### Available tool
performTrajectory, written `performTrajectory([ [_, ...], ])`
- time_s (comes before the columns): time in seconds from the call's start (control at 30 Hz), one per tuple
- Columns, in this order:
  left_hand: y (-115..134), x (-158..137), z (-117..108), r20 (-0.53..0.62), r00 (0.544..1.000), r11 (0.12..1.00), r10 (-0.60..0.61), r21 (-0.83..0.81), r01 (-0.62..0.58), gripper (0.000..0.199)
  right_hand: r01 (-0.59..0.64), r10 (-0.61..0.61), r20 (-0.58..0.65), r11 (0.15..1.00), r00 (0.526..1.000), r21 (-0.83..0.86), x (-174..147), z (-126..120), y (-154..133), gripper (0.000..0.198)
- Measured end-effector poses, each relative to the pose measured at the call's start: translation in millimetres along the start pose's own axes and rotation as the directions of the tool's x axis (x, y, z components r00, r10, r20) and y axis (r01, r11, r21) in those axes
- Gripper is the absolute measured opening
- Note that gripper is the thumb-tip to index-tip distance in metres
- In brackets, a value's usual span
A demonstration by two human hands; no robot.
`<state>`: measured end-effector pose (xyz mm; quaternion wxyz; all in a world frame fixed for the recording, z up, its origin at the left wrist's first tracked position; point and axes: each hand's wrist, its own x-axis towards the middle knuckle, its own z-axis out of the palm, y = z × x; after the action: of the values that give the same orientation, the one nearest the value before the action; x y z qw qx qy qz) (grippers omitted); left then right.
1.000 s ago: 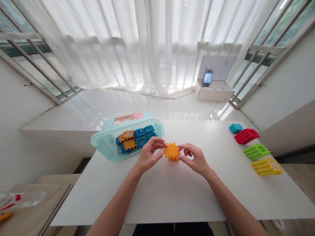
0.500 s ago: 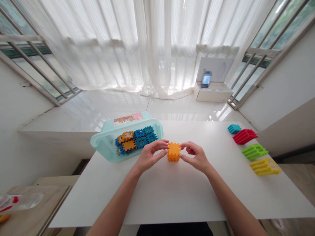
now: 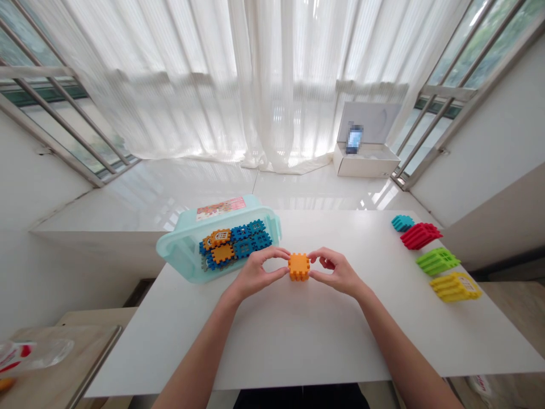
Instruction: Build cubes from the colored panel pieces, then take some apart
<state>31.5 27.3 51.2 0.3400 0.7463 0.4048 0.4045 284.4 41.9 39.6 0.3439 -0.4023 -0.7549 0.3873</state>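
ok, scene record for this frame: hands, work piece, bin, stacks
left hand: at left side of orange stack
right hand: at its right side
orange stack: on white table
aqua bin: holds blue pieces, orange pieces
right side: teal, red, green, yellow stacks

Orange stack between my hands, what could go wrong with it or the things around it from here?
Uneven pressure could skew the orange stack, as your left hand and right hand flank it closely. Your left hand might also bump the nearby turquoise bin. The yellow stack sits near the right edge of the table, so a wide sweep of your right arm might knock it off.
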Motion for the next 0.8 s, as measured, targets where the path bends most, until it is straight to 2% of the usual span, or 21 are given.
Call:
performTrajectory([
  [0.5, -1.6, 0.0, 0.3, 0.015, 1.000, 1.000, -0.005, 0.017, 0.004, 0.018, 0.015, -0.014, 0.031, 0.999, 0.999, -0.031, 0.8, -0.7, 1.7, 0.027],
  [0.8, -2.3, -0.3, 4.0, -0.009, 1.000, 1.000, 0.006, 0.030, -0.006, 0.017, 0.052, -0.052, 0.004, 0.997, 0.999, -0.064, 0.5, -1.0, 1.7, 0.025],
])
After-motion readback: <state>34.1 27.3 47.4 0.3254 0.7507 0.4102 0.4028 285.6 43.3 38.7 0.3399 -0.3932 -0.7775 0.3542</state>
